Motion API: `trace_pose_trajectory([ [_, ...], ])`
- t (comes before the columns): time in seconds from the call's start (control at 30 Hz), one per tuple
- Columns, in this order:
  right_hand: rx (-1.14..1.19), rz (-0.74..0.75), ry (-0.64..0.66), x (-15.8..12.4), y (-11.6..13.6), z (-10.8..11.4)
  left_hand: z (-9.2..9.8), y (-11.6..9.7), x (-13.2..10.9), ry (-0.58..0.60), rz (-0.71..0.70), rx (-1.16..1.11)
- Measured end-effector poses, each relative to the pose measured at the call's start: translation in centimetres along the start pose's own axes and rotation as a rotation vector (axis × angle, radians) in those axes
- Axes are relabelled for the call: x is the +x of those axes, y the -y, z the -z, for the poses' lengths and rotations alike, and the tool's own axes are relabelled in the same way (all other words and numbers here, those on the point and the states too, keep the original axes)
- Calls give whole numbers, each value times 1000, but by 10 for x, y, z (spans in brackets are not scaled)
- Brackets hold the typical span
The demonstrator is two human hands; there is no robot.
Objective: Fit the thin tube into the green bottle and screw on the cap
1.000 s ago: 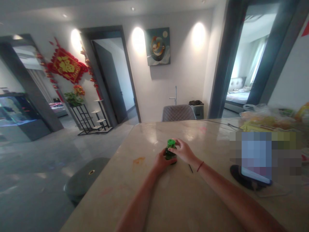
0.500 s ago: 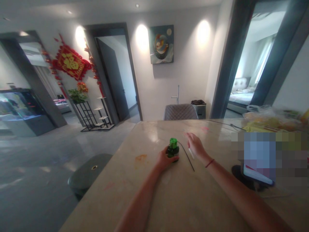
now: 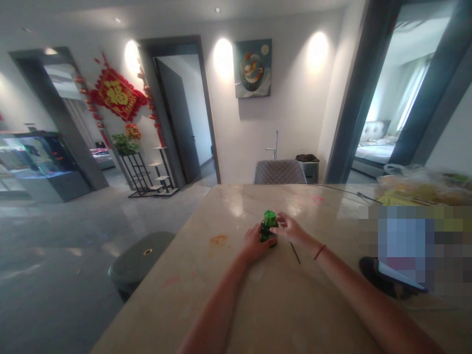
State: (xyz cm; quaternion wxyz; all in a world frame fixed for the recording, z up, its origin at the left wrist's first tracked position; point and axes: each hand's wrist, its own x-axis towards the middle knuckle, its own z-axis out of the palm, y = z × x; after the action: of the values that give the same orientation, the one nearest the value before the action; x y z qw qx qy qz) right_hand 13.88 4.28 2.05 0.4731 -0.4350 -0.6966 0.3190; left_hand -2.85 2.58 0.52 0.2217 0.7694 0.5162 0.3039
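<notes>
- Head view, the bottle: the green bottle [image 3: 266,235] stands upright on the pale table [image 3: 265,300], in front of the person; its bright green top [image 3: 270,217] points up; both hands are at it.
- Head view, the left hand: the left hand [image 3: 255,243] is clamped round the low part of the bottle, thumb on the near side; if that hold got loose, the bottle could spin or slide, as the table looks smooth and a bit shiny.
- Head view, the right hand: the right hand [image 3: 292,229] has its fingers bent by the bottle's right side, just under the top; I cannot tell if they pinch it or only touch it (the tips are too small to see well); a hard push from that side could tip the bottle — most of all if the left hand held it too low.
- Head view, the stick: a thin dark stick [image 3: 295,253] lies near the right wrist; a sleepy elbow or a quick swing could knock it — and then it might roll away.
</notes>
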Motion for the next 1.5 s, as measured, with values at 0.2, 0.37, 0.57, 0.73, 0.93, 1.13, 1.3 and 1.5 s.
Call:
trace_pose_trajectory([
  [0.2, -27, 22, 39, 17, -11, -7, -5, 7, 2, -17, 69, 285],
  [0.37, -171, -32, -113, 50, -24, -12, -10, 10, 0, -21, 116, 463],
  [0.57, -364, -95, -165, 69, -20, -12, -6, 7, -1, -31, 72, 429],
  [0.73, -755, -207, -285, 34, -8, 27, -5, 8, 0, -89, 7, 377],
  [0.93, -922, -179, 79, -20, -15, 39, -8, 7, 0, -105, -12, 370],
  [1.13, -929, -149, -60, -9, -35, 21, -7, 7, -1, -119, -25, 316],
  [1.3, -695, -194, -237, 13, -34, 28, -6, 6, 6, -262, 39, 43],
  [1.5, 173, -372, 86, -3, -11, 45, 15, -4, 11, 99, 204, -1055],
])
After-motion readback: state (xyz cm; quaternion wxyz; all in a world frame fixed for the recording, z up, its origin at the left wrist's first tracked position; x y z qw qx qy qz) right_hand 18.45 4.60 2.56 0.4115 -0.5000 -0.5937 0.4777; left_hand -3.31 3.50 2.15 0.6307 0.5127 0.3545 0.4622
